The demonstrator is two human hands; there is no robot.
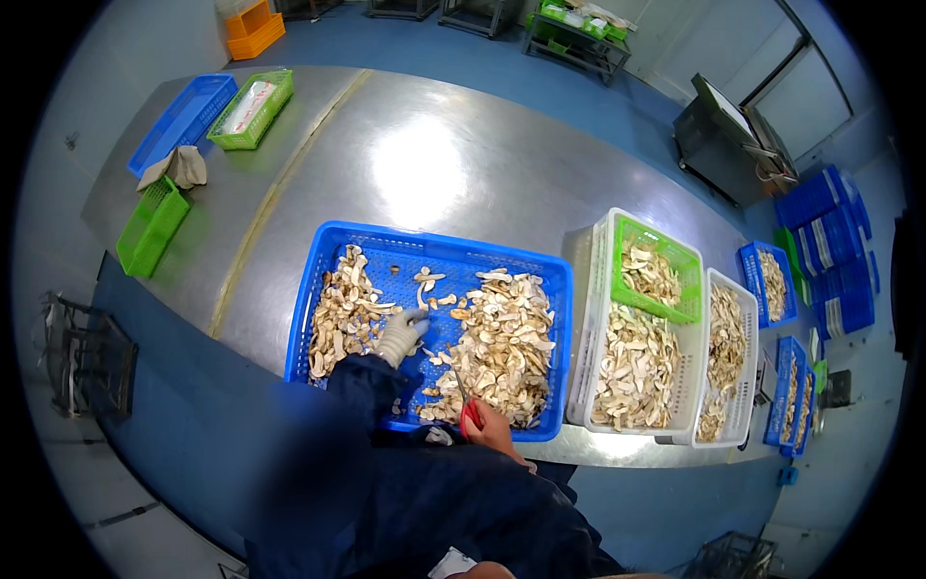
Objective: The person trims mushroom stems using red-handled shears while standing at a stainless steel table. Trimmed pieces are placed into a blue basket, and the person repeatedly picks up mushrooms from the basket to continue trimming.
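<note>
A large blue plastic tray [405, 242] lies on the table before me, with dried mushroom slices heaped on its left [343, 318] and a larger heap of slices [506, 333] on its right. My left hand [405, 334], in a pale knitted glove, reaches over the gap between them, near a few loose slices. Whether its bent fingers pinch a slice cannot be made out. My bare right hand [492, 432] grips red-handled scissors [470, 417] at the tray's near edge. Their blades point towards the right heap.
On the steel table [318, 181], white crates [575, 376] of slices stand at right, one bearing a green basket [658, 311]. Smaller blue trays [785, 434] lie farther right. A blue tray [181, 123], green baskets [152, 224] and a cloth [181, 168] occupy the far left.
</note>
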